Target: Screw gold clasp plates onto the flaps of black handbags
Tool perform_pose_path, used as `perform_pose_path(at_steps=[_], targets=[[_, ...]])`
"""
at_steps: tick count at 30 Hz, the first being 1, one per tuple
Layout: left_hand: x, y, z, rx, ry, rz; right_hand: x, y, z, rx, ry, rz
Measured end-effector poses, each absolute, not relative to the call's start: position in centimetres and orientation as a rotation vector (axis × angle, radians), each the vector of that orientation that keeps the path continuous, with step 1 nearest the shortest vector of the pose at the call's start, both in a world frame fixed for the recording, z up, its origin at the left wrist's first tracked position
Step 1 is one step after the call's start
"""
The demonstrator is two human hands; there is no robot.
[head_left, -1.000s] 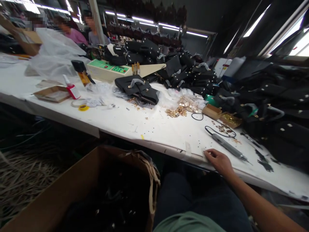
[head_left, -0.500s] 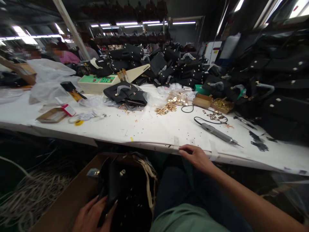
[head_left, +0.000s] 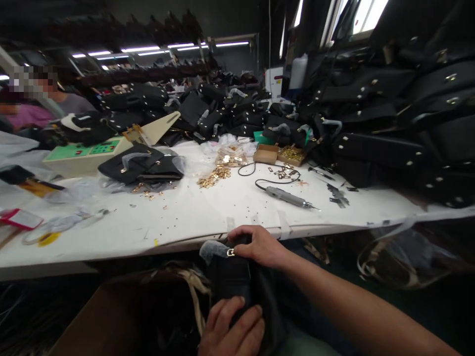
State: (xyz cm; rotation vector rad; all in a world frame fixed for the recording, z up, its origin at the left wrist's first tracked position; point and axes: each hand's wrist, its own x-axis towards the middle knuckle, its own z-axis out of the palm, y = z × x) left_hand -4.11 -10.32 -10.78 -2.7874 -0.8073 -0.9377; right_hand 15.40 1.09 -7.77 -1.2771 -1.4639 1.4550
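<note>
A black handbag point(head_left: 232, 279) is held over my lap, just in front of the table edge. Its handle point(head_left: 213, 250) is wrapped in clear plastic, and a gold ring point(head_left: 230, 252) shows at the handle's end. My left hand point(head_left: 233, 329) grips the bag's near part, fingers bent over the black material. At the bag's far end, my right hand point(head_left: 260, 246) is closed on it, thumb beside the gold ring. The lower part of the bag is dark and hard to make out.
On the white table point(head_left: 193, 217) lie a grey electric screwdriver point(head_left: 287, 197), a pile of gold fittings point(head_left: 215, 176), small cardboard boxes point(head_left: 266, 154) and another black bag point(head_left: 143, 165). Black bags point(head_left: 378, 153) are heaped at right. A large cardboard box point(head_left: 100, 316) stands below left.
My left hand has lifted the handbag from the cardboard box and brought it right, over my lap. My right hand has left the table edge and taken hold of the bag. The view has turned right.
</note>
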Motion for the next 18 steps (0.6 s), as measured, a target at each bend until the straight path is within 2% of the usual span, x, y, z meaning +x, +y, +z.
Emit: perform_pose_path(at_steps=[3,6,9,11,14,18], targets=[[-2.1,-8.8,-9.4,-2.896,-0.770,-1.187,17.8,-0.5,-7.6,-1.231,-1.427,1.338],[-2.3,-6.6,-7.0,-2.745,-1.373,-1.336,18.6,-2.7,-6.6,-1.096,-1.487,1.076],[-3.1,-3.8,-5.1,-2.569,-1.985,-1.184,17.8,-5.4,-5.5,-0.931,-1.598,0.785],[-3.6,-2.0,-4.4,-2.574,-2.184,-0.996,17.0,-7.0,-5.0,-0.857,-1.744,0.618],[-4.0,-0.2,-3.8,-2.643,-2.217,-0.815,15.7,-8.3,-5.1,-0.799,-1.924,0.415],[-3.7,0.9,-3.4,-2.749,-2.226,-0.588,14.3,-8.4,-6.3,-0.724,-1.990,0.311]])
